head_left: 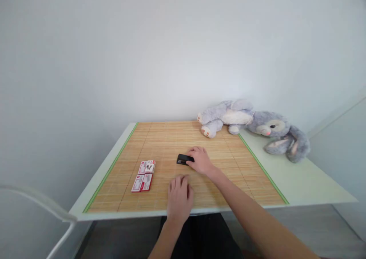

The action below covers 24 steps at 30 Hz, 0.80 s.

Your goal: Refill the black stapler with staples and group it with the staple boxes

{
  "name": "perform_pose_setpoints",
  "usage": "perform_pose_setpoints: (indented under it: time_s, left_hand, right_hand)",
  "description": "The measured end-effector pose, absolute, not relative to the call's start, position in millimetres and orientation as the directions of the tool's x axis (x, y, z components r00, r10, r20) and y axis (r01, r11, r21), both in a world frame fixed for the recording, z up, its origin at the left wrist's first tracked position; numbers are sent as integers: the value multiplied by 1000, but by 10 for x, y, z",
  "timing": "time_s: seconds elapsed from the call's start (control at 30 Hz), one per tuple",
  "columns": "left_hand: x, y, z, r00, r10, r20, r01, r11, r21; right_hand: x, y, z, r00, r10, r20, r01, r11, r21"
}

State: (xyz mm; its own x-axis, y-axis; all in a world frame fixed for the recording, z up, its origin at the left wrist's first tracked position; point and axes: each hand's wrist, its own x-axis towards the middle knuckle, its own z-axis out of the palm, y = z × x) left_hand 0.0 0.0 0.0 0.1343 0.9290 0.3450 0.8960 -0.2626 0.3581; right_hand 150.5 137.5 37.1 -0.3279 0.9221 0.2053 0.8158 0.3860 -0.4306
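Observation:
My right hand [201,160] reaches out over the bamboo mat [166,144] and its fingers close around a small black object [183,159], which lies on the mat and looks like a stapler. My left hand [179,198] rests flat, palm down, near the mat's front edge with its fingers together and nothing in it. To its left lie two small red-and-white boxes [146,167] [142,182], one behind the other.
A grey and white plush rabbit [251,125] lies on its side at the back right of the pale table [300,175], against the white wall. A white chair back [42,205] curves in at the lower left.

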Motion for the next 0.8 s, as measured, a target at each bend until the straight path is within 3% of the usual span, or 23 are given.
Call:
perform_pose_setpoints:
  time_s: [0.13,0.47,0.8]
  left_hand:
    - [41,19,-2,43,920,391,935,-175,309]
    - [68,51,-87,114,942,316,942,-204,267]
    - [89,53,-120,89,950,298,952,-170,257]
  right_hand:
    - [1759,1253,378,-398,900,180,787,435,-438]
    - [1743,1172,477,-464,877,123,761,466,-452]
    - [1420,1212,734,-528,828,190,717,554,-422]
